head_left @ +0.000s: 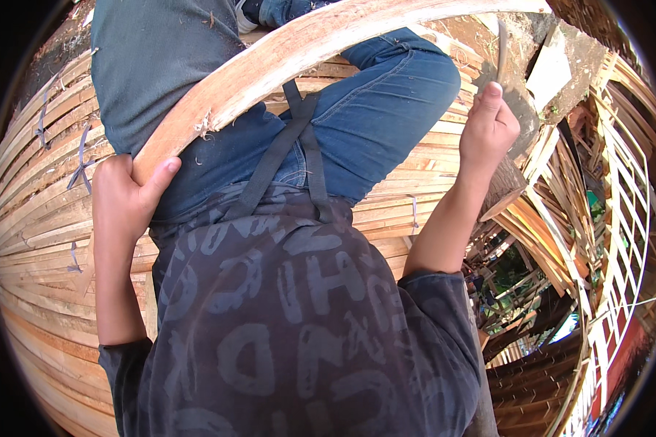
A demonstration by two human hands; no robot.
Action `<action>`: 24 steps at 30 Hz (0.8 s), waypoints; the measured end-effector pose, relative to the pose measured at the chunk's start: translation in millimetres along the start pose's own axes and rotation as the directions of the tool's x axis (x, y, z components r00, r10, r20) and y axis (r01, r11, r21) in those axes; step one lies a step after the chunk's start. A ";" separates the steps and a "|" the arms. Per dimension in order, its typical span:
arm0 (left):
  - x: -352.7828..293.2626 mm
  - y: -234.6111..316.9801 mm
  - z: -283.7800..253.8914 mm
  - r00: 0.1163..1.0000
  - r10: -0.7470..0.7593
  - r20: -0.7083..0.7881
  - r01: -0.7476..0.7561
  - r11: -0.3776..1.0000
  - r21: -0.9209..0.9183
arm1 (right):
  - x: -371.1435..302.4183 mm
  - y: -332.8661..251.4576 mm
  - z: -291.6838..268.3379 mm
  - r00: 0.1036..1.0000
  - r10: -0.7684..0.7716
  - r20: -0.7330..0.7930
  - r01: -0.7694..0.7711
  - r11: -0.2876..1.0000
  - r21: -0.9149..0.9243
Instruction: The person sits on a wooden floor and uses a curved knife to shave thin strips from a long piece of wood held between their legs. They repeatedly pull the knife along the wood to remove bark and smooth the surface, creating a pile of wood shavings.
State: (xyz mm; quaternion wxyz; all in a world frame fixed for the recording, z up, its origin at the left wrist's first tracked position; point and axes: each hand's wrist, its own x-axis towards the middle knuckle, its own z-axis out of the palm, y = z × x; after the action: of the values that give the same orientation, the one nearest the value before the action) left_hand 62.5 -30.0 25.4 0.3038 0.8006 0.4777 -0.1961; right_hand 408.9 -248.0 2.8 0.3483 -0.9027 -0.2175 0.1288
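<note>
I see no packages, labels or signs as such; the only lettering is large pale grey print across the dark T-shirt (291, 320) that fills the lower middle of the view, and I leave it unread. Two dark straps (288, 153) run up from the shirt over blue jeans (386, 109), whose bent knee sits at upper centre.

My left hand (127, 197) is clenched around the lower end of a long pale wooden plank (299, 54), thumb pressed against its face. The plank rises from that hand at left, crosses the lap and arcs toward the top right; its near edge is splintered and rough.

My right hand (488, 127) is raised at the right, fist closed with the knuckles toward me. A thin grey blade or handle (501, 51) stands up just above it, but I cannot tell whether the hand actually holds it or what it is. Just beyond is a chunky wood block (532, 65) with a pale cut face.

The surface under the person is a deck of split bamboo slats (36, 240), laid side by side and tied at points with bluish cord (80, 164). At right, more bundled bamboo strips (547, 218) and a white lattice frame (627, 197) lean in daylight, with green foliage below.
</note>
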 end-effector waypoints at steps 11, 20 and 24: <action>0.1 13.4 -8.6 0.999 -0.025 0.042 0.028 0.997 -0.074 | 19.4 -6.3 30.5 0.913 -0.402 0.070 0.373 0.754 -0.541; 2.6 4.7 -8.1 0.999 -0.004 0.043 0.007 0.998 -0.055 | 21.7 10.4 1.4 0.999 -0.013 0.043 0.028 0.927 -0.374; 2.8 2.1 -5.2 0.999 0.010 0.033 -0.008 0.998 -0.062 | -12.7 -14.8 19.1 0.986 -0.065 0.151 0.109 0.946 -0.305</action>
State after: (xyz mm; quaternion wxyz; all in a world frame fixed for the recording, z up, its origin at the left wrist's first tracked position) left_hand 65.8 -25.4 28.2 0.3372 0.7896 0.4749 -0.1933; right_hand 386.0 -233.4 0.2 0.1905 -0.9246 -0.2987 0.1398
